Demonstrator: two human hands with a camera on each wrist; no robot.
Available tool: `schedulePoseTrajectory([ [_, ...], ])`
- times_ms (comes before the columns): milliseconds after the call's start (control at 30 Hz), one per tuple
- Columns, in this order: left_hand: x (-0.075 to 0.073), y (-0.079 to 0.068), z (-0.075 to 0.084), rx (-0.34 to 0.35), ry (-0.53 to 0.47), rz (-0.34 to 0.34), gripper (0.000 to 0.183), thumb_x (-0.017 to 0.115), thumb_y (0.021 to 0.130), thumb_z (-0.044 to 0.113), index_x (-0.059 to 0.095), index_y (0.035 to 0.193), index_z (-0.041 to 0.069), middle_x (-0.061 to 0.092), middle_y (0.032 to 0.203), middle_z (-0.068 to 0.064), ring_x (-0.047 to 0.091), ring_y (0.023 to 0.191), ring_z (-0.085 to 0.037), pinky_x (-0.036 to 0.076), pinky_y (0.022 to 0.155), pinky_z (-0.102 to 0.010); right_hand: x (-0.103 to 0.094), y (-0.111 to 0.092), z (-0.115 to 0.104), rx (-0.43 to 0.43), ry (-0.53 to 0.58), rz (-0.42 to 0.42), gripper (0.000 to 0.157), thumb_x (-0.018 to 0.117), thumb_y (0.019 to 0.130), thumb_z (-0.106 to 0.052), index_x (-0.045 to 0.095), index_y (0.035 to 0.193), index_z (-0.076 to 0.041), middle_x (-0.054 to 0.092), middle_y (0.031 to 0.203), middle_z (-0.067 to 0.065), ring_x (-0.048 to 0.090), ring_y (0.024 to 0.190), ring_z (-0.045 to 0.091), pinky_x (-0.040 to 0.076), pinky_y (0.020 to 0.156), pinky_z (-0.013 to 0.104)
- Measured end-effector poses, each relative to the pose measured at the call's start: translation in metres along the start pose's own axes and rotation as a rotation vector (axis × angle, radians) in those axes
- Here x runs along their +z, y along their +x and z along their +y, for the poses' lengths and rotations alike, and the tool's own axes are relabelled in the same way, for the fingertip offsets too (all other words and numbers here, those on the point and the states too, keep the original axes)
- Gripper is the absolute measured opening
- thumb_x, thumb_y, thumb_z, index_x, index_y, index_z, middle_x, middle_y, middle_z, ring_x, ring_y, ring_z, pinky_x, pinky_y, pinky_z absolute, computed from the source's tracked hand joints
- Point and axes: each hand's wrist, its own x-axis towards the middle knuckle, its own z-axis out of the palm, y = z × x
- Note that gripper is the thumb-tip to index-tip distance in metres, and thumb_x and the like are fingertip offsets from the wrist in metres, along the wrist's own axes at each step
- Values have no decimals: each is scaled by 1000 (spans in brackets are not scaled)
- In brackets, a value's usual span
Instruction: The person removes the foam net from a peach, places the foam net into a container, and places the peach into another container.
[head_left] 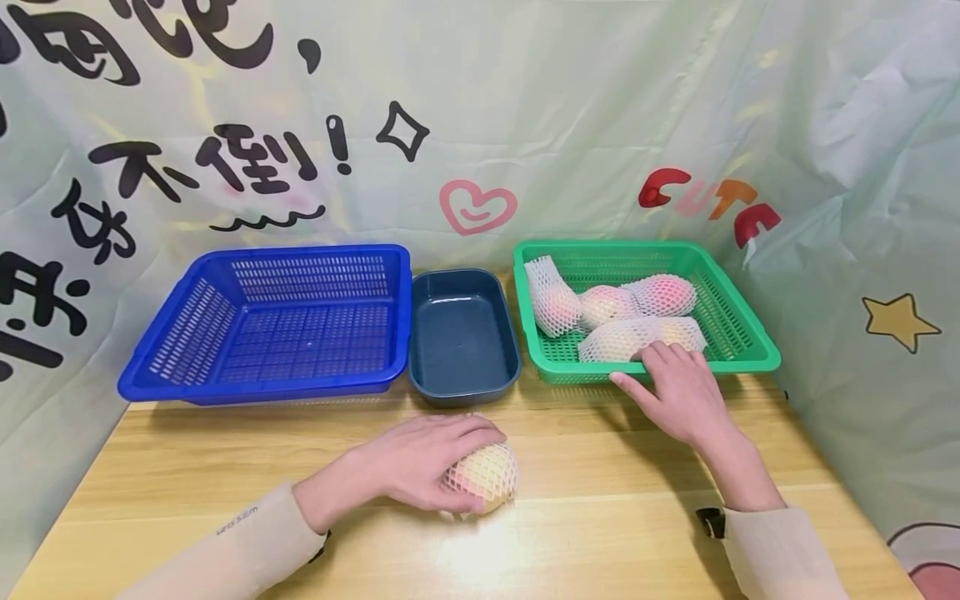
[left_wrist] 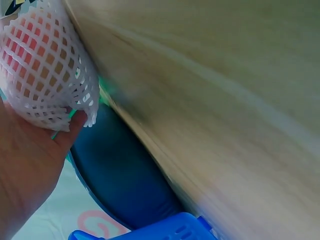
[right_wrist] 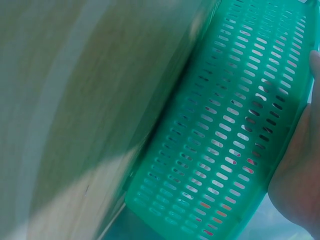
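In the head view my left hand (head_left: pixel 435 462) curls over a round fruit (head_left: pixel 487 475) in a white foam net, low over the wooden table. The left wrist view shows pink-red skin through the net of this fruit (left_wrist: pixel 40 65); its exact kind is unclear. My right hand (head_left: pixel 678 392) is at the front rim of the green basket (head_left: pixel 547 367). Its fingers reach over the rim to a netted fruit (head_left: pixel 618 340) at the front, with the thumb spread to the left. Several more netted fruits (head_left: pixel 607 306) lie behind it. The right wrist view shows mostly the slotted basket wall (right_wrist: pixel 225 130).
A blue slotted basket (head_left: pixel 262 385) stands at the left with nothing visible inside. Between the two baskets is a dark blue tray (head_left: pixel 465 392), its inside bare. A printed cloth (head_left: pixel 585 125) hangs behind and to the sides of the wooden table (head_left: pixel 600 533).
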Motion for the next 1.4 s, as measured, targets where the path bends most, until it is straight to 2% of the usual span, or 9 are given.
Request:
schedulePoseTrajectory([
  [167, 1, 0, 1, -13, -18, -4, 85, 58, 90, 77, 42, 156, 26, 50, 152, 7, 52, 135, -13, 47, 109, -42, -1, 1, -1, 2, -1, -1, 51, 59, 103, -51, 66, 113, -2, 66, 111, 16, 58, 106, 41, 39, 88, 57],
  [433, 2, -1, 4, -22, -71, -7, 81, 71, 86, 68, 46, 151, 27, 53, 144, 9, 55, 127, -10, 50, 103, -37, -1, 0, -1, 9, 8, -9, 52, 60, 102, -51, 66, 113, -1, 66, 112, 16, 58, 107, 41, 39, 89, 59],
  [833, 6, 0, 7, 20, -54, 56, 82, 81, 76, 57, 51, 144, 22, 54, 137, 8, 54, 120, -8, 47, 106, -31, 0, 0, -1, 2, 8, 5, 51, 61, 102, -50, 66, 113, -1, 65, 110, 16, 59, 106, 41, 39, 88, 58],
  [1067, 6, -3, 7, 18, -51, 82, 81, 83, 74, 54, 53, 141, 22, 54, 135, 8, 54, 118, -8, 49, 102, -28, 0, 0, -1, -4, 17, 23, 49, 62, 101, -50, 65, 111, -2, 65, 109, 15, 58, 104, 40, 39, 87, 57],
  [1167, 5, -5, 7, 12, -56, 89, 80, 83, 74, 54, 53, 141, 22, 55, 136, 8, 55, 117, -8, 50, 101, -28, 0, -1, 0, -7, 19, 28, 48, 62, 101, -49, 66, 111, -2, 65, 109, 15, 58, 104, 40, 39, 86, 57],
  [1267, 3, -6, 7, 5, -67, 101, 81, 83, 73, 54, 53, 141, 21, 55, 137, 7, 55, 120, -8, 48, 106, -33, 1, -1, 0, -9, 21, 32, 47, 63, 101, -49, 66, 110, -3, 66, 109, 16, 59, 105, 40, 39, 87, 57],
  [1400, -1, -6, 8, -11, -85, 129, 82, 84, 72, 54, 52, 141, 22, 55, 137, 7, 53, 122, -8, 48, 106, -35, 0, -2, -1, -10, 22, 34, 47, 63, 101, -49, 66, 111, -2, 66, 110, 16, 59, 106, 41, 39, 87, 58],
])
